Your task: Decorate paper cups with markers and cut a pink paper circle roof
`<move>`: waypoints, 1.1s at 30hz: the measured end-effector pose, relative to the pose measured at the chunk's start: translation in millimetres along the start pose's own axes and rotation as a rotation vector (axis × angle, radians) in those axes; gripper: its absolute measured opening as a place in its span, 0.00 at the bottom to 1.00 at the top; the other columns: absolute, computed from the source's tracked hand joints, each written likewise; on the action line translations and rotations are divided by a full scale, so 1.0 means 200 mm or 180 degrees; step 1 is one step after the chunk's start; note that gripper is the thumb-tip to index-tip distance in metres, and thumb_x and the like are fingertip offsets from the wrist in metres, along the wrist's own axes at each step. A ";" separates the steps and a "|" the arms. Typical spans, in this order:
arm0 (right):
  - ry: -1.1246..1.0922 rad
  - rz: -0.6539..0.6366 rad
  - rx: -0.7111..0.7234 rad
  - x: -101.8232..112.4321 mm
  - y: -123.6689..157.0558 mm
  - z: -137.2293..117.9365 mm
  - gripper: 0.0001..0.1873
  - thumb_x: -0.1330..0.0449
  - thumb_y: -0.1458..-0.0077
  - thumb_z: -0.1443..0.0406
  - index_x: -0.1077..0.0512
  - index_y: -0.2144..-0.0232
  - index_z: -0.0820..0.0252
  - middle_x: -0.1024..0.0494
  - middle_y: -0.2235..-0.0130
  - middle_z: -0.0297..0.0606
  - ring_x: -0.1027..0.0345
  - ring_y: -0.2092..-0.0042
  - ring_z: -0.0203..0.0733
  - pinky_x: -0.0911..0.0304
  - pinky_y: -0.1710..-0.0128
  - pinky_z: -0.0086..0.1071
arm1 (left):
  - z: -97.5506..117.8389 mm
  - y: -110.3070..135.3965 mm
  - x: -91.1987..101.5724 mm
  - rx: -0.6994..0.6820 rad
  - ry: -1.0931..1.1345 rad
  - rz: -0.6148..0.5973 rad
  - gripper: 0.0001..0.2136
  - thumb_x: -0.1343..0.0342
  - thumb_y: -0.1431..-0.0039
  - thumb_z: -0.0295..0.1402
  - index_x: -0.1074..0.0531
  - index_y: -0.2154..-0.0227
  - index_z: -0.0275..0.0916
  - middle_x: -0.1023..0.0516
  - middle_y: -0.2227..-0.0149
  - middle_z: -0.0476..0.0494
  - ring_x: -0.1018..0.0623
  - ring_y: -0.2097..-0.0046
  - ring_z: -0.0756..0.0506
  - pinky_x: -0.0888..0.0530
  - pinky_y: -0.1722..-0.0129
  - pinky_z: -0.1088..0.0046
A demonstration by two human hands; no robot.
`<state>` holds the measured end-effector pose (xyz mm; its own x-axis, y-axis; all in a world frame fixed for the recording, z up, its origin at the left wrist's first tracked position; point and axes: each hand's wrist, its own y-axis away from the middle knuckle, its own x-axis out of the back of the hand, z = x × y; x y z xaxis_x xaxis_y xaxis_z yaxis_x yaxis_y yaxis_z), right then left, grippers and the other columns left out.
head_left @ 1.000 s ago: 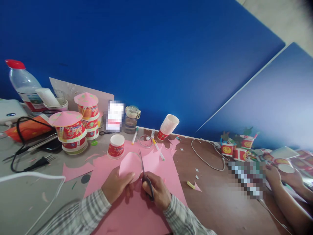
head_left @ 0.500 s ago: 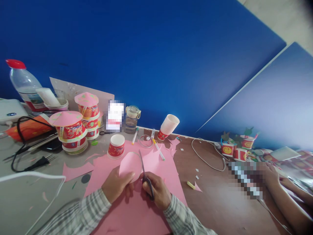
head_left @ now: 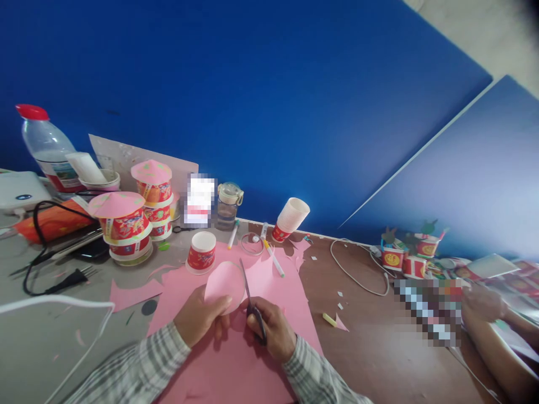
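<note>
Between thumb and fingers, my left hand (head_left: 202, 317) holds a pink paper disc (head_left: 225, 286) with a rounded outline. My right hand (head_left: 272, 328) is closed round the handles of dark scissors (head_left: 251, 300); their blades point up and away, right beside the disc's right edge. Whether the blades touch the paper I cannot tell. Below both hands lies a large pink paper sheet (head_left: 236, 370). A red and white paper cup (head_left: 201, 253) stands on it, just beyond the disc. Two markers lie past the hands, one of them a yellow marker (head_left: 274, 259).
At left stand paper-cup towers with pink cone roofs (head_left: 117, 204), a red-capped bottle (head_left: 46, 146) and a black plug (head_left: 78, 279). A tilted cup stack (head_left: 290, 219) and a lidded water jar (head_left: 228, 206) are at the back. Another person's hands (head_left: 484, 303) are at right.
My hands, the disc and the scissors keep nearly the same pose. The view has shifted slightly. At right, the other person's hands have moved.
</note>
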<state>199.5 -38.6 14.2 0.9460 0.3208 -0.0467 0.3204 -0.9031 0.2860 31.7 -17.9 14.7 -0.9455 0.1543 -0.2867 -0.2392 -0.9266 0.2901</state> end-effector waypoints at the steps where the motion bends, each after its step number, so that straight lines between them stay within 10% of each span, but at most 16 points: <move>1: 0.0007 0.0012 -0.0015 0.00 0.00 0.00 0.29 0.36 0.66 0.47 0.29 0.66 0.62 0.33 0.87 0.25 0.41 0.85 0.30 0.47 0.87 0.20 | 0.00 0.00 0.00 0.0004 -0.0012 -0.0042 0.08 0.44 0.67 0.36 0.31 0.90 0.36 0.29 0.95 0.50 0.33 0.94 0.47 0.36 0.98 0.76; 33: -0.0093 -0.0010 -0.0029 0.00 -0.01 0.03 0.09 0.39 0.61 0.66 0.29 0.71 0.59 0.40 0.89 0.20 0.43 0.86 0.30 0.45 0.85 0.22 | 0.10 -0.03 0.15 0.0306 -0.0511 -0.0425 0.08 0.45 0.68 0.35 0.30 0.91 0.36 0.31 0.97 0.53 0.39 0.95 0.53 0.46 0.97 0.80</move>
<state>198.9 -38.9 8.0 0.9460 0.3151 -0.0756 0.3231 -0.8994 0.2945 0.9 -0.5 22.5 -0.9252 0.3330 -0.1818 -0.3773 -0.8586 0.3472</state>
